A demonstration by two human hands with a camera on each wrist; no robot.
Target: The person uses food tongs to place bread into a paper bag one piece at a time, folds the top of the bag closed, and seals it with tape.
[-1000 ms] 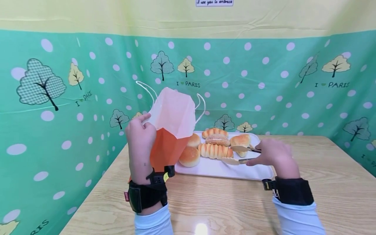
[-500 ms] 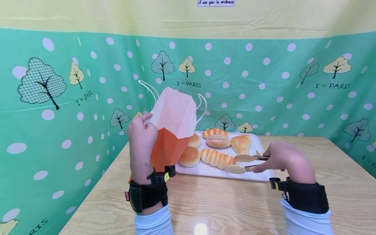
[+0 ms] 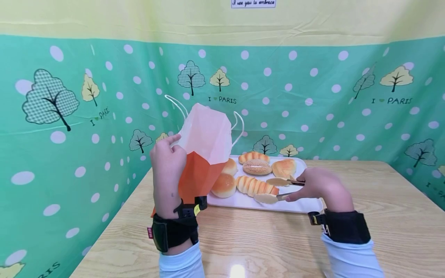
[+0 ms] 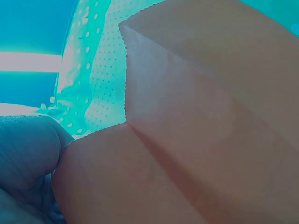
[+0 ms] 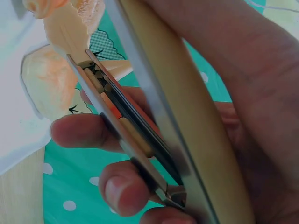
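Observation:
My left hand (image 3: 168, 160) pinches the rim of an orange paper bag (image 3: 199, 175) with a white inside and white cord handles, tilted with its mouth up. The bag's pale inner wall (image 4: 201, 102) fills most of the left wrist view, beside the thumb. In my right hand (image 3: 321, 185) I grip food tongs (image 3: 267, 198) with beige tips and metal arms. Their tips stand apart on either side of the right end of a ridged spiral roll (image 3: 252, 185). Whether they touch it I cannot tell. The right wrist view shows fingers curled round the tongs' handle (image 5: 187, 112).
A white tray (image 3: 295, 204) holds the breads. Around the spiral roll lie round buns (image 3: 224, 186), an oval seeded bun (image 3: 257, 167), another ridged roll (image 3: 253, 156) and a triangular bread (image 3: 284, 168). The wooden table (image 3: 260, 239) meets a green patterned curtain (image 3: 306, 116) behind.
The spiral roll's right end has swung toward me. My right hand and the tongs drew back right, then moved left again to the roll. My left hand and the bag stay nearly still.

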